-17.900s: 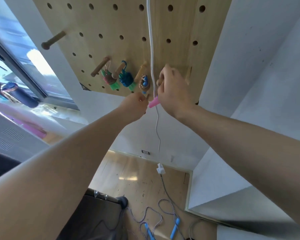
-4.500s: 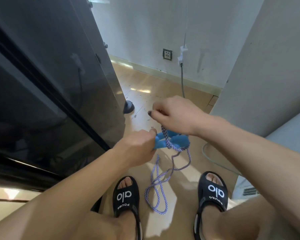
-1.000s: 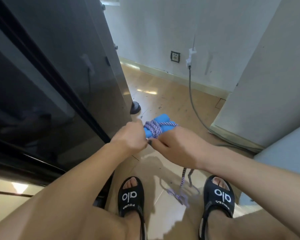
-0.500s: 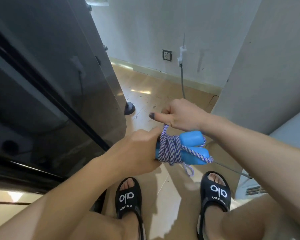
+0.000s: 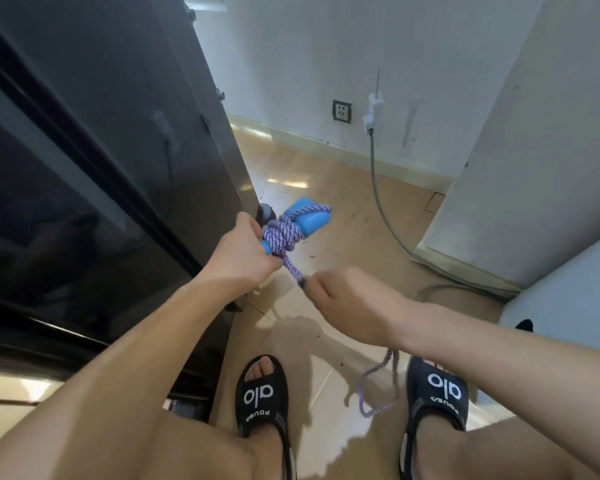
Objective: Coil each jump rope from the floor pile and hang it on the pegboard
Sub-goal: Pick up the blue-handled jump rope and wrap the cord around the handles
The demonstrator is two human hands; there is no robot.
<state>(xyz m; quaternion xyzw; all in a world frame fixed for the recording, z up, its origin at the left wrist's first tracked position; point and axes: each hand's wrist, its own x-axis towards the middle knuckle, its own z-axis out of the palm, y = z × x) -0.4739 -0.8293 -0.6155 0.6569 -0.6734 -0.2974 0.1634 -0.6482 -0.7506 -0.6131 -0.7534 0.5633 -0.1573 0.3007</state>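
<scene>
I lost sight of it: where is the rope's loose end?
The loose end dangles below the right hand, beside the right sandal.

Jump rope (image 5: 280, 237): purple-and-white braided cord, two light-blue handles (image 5: 309, 216) held side by side, pointing up and away toward the wall. Cord wrapped in several tight turns round the handles near their lower ends, forming a thick bundle. Held off the floor, gripped at the handles' base by left hand (image 5: 245, 252). One strand leaving the bundle taut, running down-right into right hand (image 5: 347, 301), pinched at the fingers (image 5: 312, 285). Remaining tail (image 5: 374, 393) hanging below right wrist as a loose doubled loop, dangling between the feet, slightly blurred. Not coiled fully; not on pegboard.
</scene>
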